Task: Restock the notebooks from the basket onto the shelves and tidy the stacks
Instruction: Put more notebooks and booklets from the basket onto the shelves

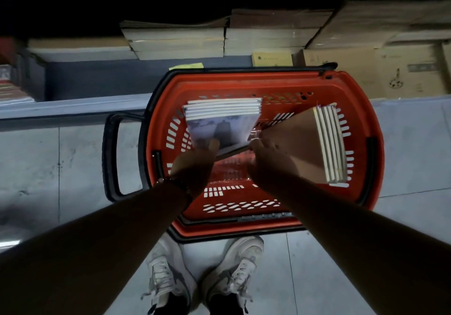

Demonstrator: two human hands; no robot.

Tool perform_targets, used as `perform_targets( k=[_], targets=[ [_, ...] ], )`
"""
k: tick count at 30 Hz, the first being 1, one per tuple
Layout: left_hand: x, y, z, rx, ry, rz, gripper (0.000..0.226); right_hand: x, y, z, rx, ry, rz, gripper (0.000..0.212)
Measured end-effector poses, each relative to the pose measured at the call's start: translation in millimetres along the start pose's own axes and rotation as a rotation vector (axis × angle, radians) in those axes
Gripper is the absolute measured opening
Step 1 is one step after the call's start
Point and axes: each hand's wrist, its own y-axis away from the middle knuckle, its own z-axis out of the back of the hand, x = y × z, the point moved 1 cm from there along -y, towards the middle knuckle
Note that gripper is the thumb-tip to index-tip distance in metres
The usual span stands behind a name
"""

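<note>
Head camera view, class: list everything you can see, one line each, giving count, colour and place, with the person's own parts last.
basket: one, red with black handles, on the floor below the shelf.
notebook bundle, picture cover: one, bluish-grey, over the basket, left.
notebook bundle, brown cover: one, brown, over the basket, right.
paper stacks: several, cream and brown, on the shelf.
cardboard boxes: at least two, tan, right of the basket.
shoes: two, white, floor.
hands: left grips the picture bundle, right the brown one.

Bare forearms, dark wristband (181, 184), white sneakers (168, 275).
</note>
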Motion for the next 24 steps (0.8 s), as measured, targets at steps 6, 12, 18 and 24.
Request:
perform_targets(
  k=[6,12,18,24],
  targets=[
    [-10,8,0,0.142,0.02,0.075,0.039,-12,16,-7,-0.01,-0.213,-0.076,0.029],
    [22,24,53,0.056,0.353,-0.117,0.037,-30,36,29,0.009,-0.454,-0.256,0.09],
    [44,62,143,0.16,0.98,0.011,0.016,-16,67,86,0.311,-0.922,-0.078,0.049],
    [48,104,229,0.084,1.187,0.223,0.02,18,118,147,0.204,-1.021,-0.101,0.025]
  ],
)
